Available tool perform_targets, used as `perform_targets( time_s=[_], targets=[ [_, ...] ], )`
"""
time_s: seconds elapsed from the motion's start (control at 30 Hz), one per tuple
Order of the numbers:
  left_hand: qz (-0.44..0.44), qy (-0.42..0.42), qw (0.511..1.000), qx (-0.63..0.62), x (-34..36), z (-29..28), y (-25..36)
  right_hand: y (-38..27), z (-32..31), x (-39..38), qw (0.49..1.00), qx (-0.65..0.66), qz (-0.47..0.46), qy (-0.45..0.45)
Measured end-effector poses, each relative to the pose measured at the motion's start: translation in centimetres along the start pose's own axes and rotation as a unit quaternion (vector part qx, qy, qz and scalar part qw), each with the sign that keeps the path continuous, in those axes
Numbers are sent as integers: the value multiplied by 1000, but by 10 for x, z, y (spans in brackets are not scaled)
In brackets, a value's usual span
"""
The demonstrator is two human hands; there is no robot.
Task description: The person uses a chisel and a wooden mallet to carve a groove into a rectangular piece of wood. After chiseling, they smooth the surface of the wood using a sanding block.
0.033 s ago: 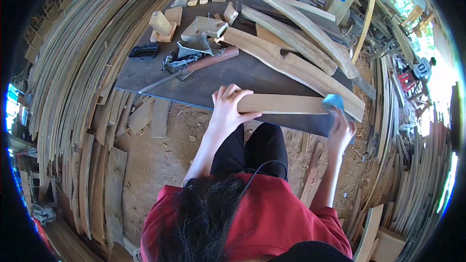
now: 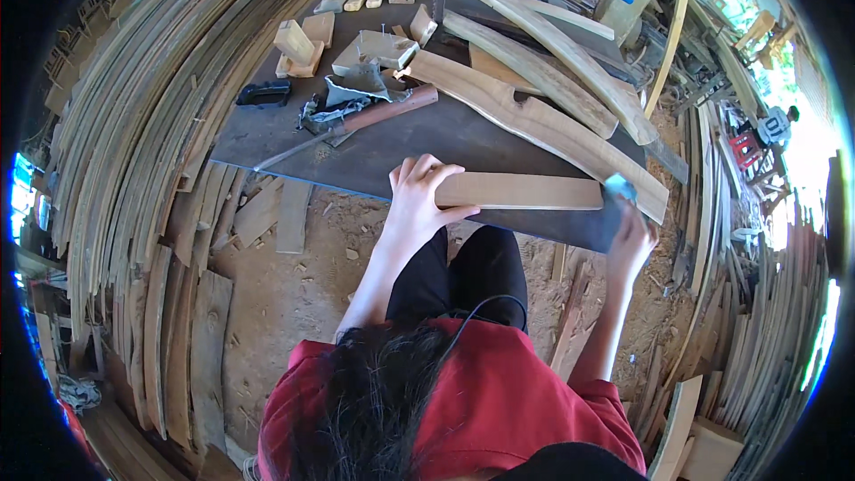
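A flat, smooth strip of light wood [image 2: 525,191] lies along the near edge of the dark tabletop [image 2: 356,156]. My left hand [image 2: 415,191] grips its left end, thumb at the near side and fingers over the top. Just off the strip's right end is my right hand [image 2: 632,239], smeared by motion. Its fingers are closed on a small blue-grey pad [image 2: 619,185], too blurred to name more exactly. Behind the strip a longer, curved and notched board [image 2: 543,127] lies at a slant.
A wooden-handled file [image 2: 387,110], crumpled grey scraps [image 2: 356,87] and a black clamp-like object [image 2: 264,93] lie on the table's left. More boards [image 2: 565,58] are at the back. Stacked planks [image 2: 147,151] curve along the left. A person [image 2: 775,127] is far right.
My right hand and the blue-grey pad have moved slightly right, off the strip's right end. My left hand and the strip stay in place.
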State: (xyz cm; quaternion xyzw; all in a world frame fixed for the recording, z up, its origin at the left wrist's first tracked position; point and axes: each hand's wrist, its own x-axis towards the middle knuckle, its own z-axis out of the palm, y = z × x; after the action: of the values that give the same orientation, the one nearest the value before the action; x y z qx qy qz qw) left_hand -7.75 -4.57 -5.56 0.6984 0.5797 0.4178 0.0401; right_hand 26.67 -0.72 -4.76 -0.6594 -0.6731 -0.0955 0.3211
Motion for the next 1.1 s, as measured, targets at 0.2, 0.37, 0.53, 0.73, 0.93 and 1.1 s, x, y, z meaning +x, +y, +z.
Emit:
perform_targets(
  time_s=[0.2, 0.37, 0.53, 0.73, 0.93, 1.1],
  targets=[
    [45, 41, 998, 30, -6, -2, 5, -67, -15, 23, 981, 191, 24, 31],
    [110, 114, 984, 82, -10, -16, 14, -121, -1, 12, 917, 191, -326, -128],
    [140, 122, 977, 105, -9, -25, 16, -126, -6, 10, 914, 140, -362, -116],
    [121, 149, 981, 39, 4, 2, 13, -110, -14, 35, 913, 81, -395, -65],
    [29, 206, 978, 29, 13, 16, 7, -105, 3, 114, 970, 110, -217, 13],
    [8, 207, 974, 91, 17, 24, 5, -123, 34, 187, 978, -28, -204, -37]
  ],
)
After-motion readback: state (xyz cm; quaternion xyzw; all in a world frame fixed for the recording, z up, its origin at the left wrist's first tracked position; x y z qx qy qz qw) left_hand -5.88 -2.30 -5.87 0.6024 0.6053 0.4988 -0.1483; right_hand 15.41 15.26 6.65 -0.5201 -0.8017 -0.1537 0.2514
